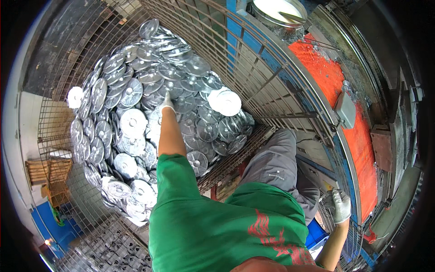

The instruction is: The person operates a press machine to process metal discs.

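Observation:
A wire mesh cage (253, 59) holds a large heap of round silver metal discs (131, 93), each with a raised hub. Stretched forward over the heap, my left hand (167, 103) wears a white glove. One finger lies out straight against a disc near the middle; the rest of that hand is partly hidden. Low on the right, my right hand (340, 206), also gloved, is beside the cage's outer side and the blue frame. Its fingers are curled together, and whatever they hold is too small to make out.
An orange-red surface (360, 154) with a grey box (345, 110) runs along the right. A round pan of white liquid (278, 11) stands at the top. Lower left are another mesh crate of dark metal parts (113, 247), a wooden pallet (47, 174) and a blue bin (52, 226).

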Action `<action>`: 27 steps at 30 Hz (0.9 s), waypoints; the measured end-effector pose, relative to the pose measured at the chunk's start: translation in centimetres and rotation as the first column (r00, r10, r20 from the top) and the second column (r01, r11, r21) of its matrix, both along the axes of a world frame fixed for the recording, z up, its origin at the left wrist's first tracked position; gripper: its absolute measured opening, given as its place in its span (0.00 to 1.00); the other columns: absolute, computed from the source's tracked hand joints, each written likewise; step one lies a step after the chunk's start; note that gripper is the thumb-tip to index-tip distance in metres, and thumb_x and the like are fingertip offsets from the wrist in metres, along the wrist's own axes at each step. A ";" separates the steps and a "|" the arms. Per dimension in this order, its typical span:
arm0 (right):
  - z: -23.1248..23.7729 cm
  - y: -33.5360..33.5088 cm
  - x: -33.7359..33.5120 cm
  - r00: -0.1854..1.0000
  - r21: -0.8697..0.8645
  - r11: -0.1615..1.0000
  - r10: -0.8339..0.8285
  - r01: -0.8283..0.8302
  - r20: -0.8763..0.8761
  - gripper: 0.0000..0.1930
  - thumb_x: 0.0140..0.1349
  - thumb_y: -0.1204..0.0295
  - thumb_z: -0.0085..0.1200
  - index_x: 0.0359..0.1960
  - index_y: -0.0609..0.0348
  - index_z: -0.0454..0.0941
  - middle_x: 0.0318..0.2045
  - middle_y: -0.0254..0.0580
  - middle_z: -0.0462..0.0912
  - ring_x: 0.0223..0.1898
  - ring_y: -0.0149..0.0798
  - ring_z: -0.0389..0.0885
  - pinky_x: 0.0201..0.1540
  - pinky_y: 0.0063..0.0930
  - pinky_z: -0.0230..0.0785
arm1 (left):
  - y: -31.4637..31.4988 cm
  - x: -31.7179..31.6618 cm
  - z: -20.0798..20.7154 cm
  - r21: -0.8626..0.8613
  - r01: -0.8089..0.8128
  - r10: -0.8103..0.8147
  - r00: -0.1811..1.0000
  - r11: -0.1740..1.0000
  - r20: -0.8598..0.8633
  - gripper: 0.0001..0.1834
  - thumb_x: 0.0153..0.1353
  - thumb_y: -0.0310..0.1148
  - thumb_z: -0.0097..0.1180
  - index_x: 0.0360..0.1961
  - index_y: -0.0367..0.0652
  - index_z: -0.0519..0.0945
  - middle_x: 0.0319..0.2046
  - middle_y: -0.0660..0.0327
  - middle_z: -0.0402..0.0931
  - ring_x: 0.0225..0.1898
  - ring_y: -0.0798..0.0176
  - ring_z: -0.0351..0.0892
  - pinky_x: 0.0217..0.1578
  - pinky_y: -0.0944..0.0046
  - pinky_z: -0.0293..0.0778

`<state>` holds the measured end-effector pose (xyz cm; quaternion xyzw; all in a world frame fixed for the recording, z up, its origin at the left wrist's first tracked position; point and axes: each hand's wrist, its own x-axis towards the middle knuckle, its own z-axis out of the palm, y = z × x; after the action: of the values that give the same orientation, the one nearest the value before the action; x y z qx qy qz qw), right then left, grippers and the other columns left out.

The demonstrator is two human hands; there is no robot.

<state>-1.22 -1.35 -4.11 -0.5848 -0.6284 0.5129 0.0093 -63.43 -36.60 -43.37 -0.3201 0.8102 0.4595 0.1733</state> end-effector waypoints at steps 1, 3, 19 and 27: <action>0.0 -0.2 -0.1 1.000 0.014 1.000 -0.011 0.011 0.016 0.10 0.64 0.69 0.49 0.31 0.64 0.74 0.20 0.38 0.78 0.18 0.29 0.75 0.23 0.21 0.69 | 1.2 -0.3 -0.3 -0.011 -0.009 0.009 1.000 1.000 -0.030 0.52 0.45 0.69 0.55 0.47 0.21 0.73 0.39 0.45 0.78 0.38 0.50 0.77 0.43 0.58 0.70; -0.5 -0.7 0.2 0.995 -0.016 0.997 -0.080 0.081 0.061 0.10 0.65 0.68 0.48 0.31 0.64 0.74 0.21 0.38 0.78 0.19 0.29 0.75 0.24 0.22 0.69 | 3.3 0.4 -0.2 0.047 0.080 -0.083 0.995 0.996 0.056 0.51 0.46 0.69 0.55 0.48 0.22 0.73 0.42 0.44 0.77 0.42 0.50 0.76 0.45 0.58 0.69; -3.0 -0.9 0.6 0.931 0.008 0.974 0.214 -0.227 0.294 0.11 0.63 0.69 0.50 0.33 0.67 0.76 0.22 0.38 0.79 0.22 0.30 0.76 0.27 0.24 0.69 | 7.9 3.9 1.5 0.410 0.015 0.010 0.998 0.912 -0.058 0.25 0.55 0.48 0.60 0.36 0.31 0.81 0.29 0.54 0.80 0.23 0.64 0.75 0.27 0.63 0.73; -2.5 -1.1 1.2 0.839 0.109 0.908 0.322 -0.405 0.438 0.14 0.59 0.65 0.55 0.36 0.67 0.79 0.26 0.49 0.82 0.28 0.40 0.79 0.35 0.33 0.70 | 15.2 6.6 4.6 0.350 -0.420 0.412 0.905 0.837 0.101 0.32 0.41 0.51 0.71 0.34 0.29 0.81 0.30 0.54 0.80 0.24 0.60 0.75 0.31 0.59 0.74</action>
<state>0.00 -2.46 -6.63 -0.5448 -0.7635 0.3060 -0.1630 -56.79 -21.36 -38.77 -0.4557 0.6200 0.6244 0.1345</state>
